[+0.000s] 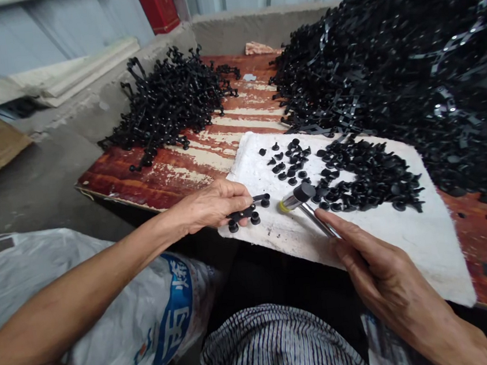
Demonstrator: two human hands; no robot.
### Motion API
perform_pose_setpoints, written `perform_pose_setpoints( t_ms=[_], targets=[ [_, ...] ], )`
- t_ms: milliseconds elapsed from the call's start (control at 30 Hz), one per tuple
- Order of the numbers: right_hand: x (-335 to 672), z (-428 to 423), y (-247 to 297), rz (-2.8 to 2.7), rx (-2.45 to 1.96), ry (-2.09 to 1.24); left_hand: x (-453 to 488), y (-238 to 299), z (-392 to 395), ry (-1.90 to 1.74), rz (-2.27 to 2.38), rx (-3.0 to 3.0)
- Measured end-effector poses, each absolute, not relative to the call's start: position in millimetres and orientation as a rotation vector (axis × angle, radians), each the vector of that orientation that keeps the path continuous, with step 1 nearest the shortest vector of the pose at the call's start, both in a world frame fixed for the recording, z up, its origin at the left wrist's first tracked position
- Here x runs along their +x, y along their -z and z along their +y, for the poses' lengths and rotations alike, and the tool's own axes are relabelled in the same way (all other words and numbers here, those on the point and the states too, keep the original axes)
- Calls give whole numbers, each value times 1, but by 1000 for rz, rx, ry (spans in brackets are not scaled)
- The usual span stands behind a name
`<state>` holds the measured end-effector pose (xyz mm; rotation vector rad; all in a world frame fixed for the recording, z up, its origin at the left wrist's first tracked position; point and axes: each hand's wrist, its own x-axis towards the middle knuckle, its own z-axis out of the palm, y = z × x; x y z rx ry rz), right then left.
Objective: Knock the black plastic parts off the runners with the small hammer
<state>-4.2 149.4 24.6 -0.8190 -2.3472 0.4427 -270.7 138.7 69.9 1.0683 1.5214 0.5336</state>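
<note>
Striped fabric [278,347] covers our lap, nearest the head camera. Just past it, our left hand [217,205] pinches a black linked strip [246,212], thumb pressed close against the fingers, likely to steady it with its round knobs over the near edge of the white cloth [284,236]. Our right hand [379,273] closes around the handle of a two-faced hammer [314,215], one finger lying along the shaft, presumably for control. Its head sits just right of the left fingertips; whether it touches the cloth we cannot tell. That cloth probably cushions the red board [117,184] beneath. Black mushroom-shaped plugs [364,175] lie just beyond the right fingers, seemingly for easy reach. Farther out, past the left fingers, sits a heap of knobbed links [173,97]; beyond the right, a larger black heap [387,57] rises.
</note>
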Motion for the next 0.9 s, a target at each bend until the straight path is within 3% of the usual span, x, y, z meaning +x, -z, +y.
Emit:
perform_pose_setpoints(
  t_ms=[900],
  targets=[
    [-11, 156, -41, -2324, -787, -425, -274, -63, 144, -397, 1650, 1322]
  ],
)
